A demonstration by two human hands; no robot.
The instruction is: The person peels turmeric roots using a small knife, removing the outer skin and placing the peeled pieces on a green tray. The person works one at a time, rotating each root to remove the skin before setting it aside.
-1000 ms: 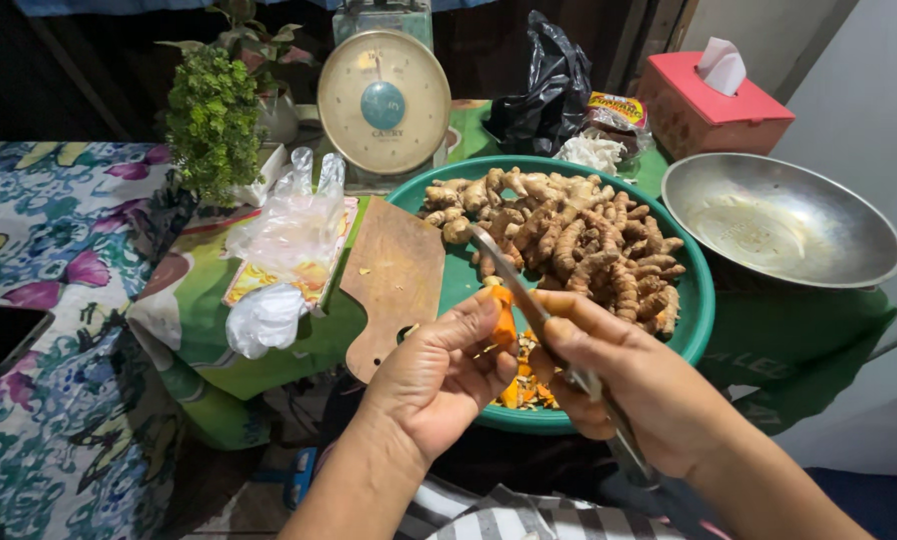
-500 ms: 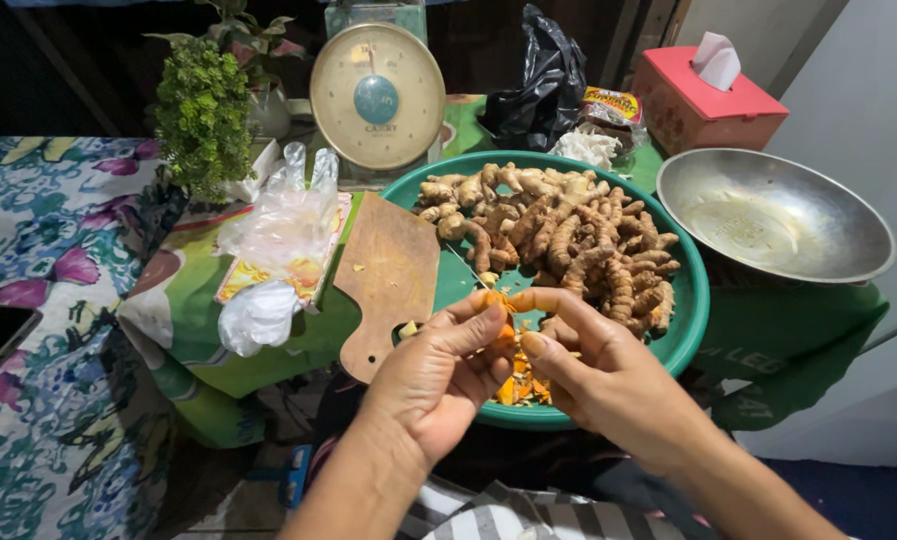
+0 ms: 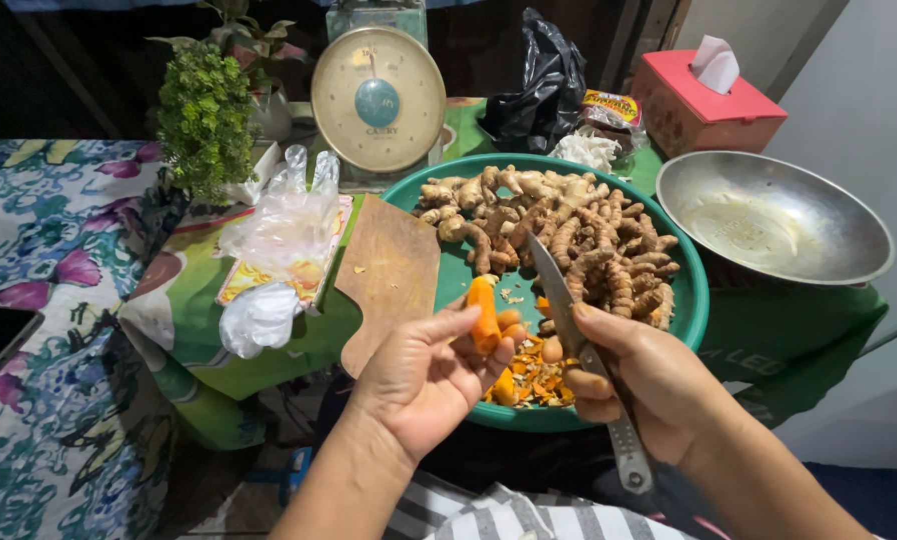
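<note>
Right now we are holding a peeled orange root (image 3: pixel 483 312) in our left hand (image 3: pixel 424 385), pinching it between thumb and fingertips with the fingers curled around it, so that it is standing nearly upright just above the near rim of the green basin (image 3: pixel 694 300). Our right hand (image 3: pixel 644 380) is closing firmly around the handle of a knife (image 3: pixel 569 320), with the thumb pressing on the flat of the blade; the blade is pointing away from us, over the basin, just beside the peeled root but not touching it as far as we can tell. Under both hands we are seeing a small heap of orange peelings (image 3: pixel 529 375) lying in the near part of the basin. Further back, the basin is carrying a big pile of unpeeled brown roots (image 3: pixel 559 235). A wooden cutting board (image 3: pixel 394 275) is leaning on the basin's left rim. Left of the board, clear plastic bags (image 3: pixel 284 225) and a white bag (image 3: pixel 259 315) are lying on the green worktop (image 3: pixel 789 340). To the right, an empty metal bowl (image 3: pixel 774 215) is sitting just beside the basin. Behind everything we are seeing a round kitchen scale (image 3: pixel 377 100), a leafy potted plant (image 3: pixel 204 115), a black bag (image 3: pixel 539 85) and a red tissue box (image 3: pixel 704 100).
</note>
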